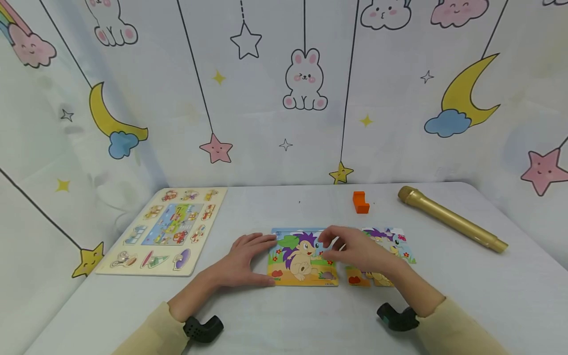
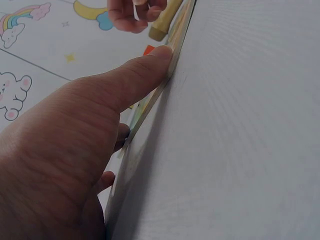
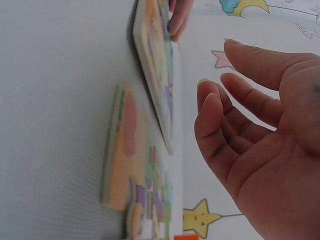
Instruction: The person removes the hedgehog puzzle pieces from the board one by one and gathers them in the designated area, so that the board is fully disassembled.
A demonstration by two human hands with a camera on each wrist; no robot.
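Observation:
A small puzzle board (image 1: 302,266) with a purple-haired hedgehog picture lies flat at the middle of the table. At its left edge rests my left hand (image 1: 243,260), with thumb and fingers spread; the thumb (image 2: 135,75) touches the board's edge in the left wrist view. Above the board's right side hovers my right hand (image 1: 361,249), its fingers loosely bent. The right wrist view shows nothing between those fingers (image 3: 209,115). Puzzle pieces (image 1: 357,277) lie on the table just right of the board, partly hidden under the right forearm in the head view.
A larger wooden picture board (image 1: 201,197) with vehicles and toys around a central scene lies at the left. Behind the pieces stands an orange block (image 1: 361,203). A gold microphone (image 1: 452,219) lies at the back right. Patterned cloth (image 1: 266,98) hangs behind the table.

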